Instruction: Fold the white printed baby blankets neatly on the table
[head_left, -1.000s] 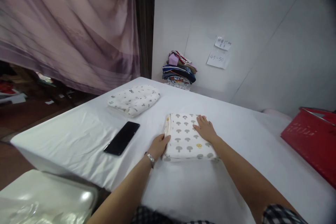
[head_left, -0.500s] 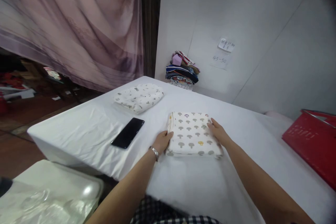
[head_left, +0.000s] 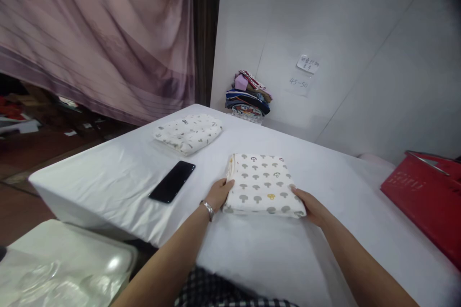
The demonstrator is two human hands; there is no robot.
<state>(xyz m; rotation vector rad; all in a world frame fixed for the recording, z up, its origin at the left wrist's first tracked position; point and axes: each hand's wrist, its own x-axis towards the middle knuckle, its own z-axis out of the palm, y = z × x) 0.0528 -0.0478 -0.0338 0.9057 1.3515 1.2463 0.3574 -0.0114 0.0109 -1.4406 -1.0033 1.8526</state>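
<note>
Toward the table's point(head_left: 252, 244) near edge, left hand point(head_left: 218, 194) and right hand point(head_left: 311, 207) grip the folded mushroom-print cloth point(head_left: 260, 185), best pinched evenly.

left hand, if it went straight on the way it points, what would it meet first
Most likely the folded white fabric with grey mushroom prints: the left hand touches its left edge, though exact depth there is unclear.

Nr ctr, our L hand point(head_left: 217, 195) & R hand point(head_left: 312, 206) hold a folded mushroom-print cloth point(head_left: 261, 186) by its sides. We see a blk phone point(head_left: 173, 181) ctr-left, red box point(head_left: 425, 206) far right.
</note>
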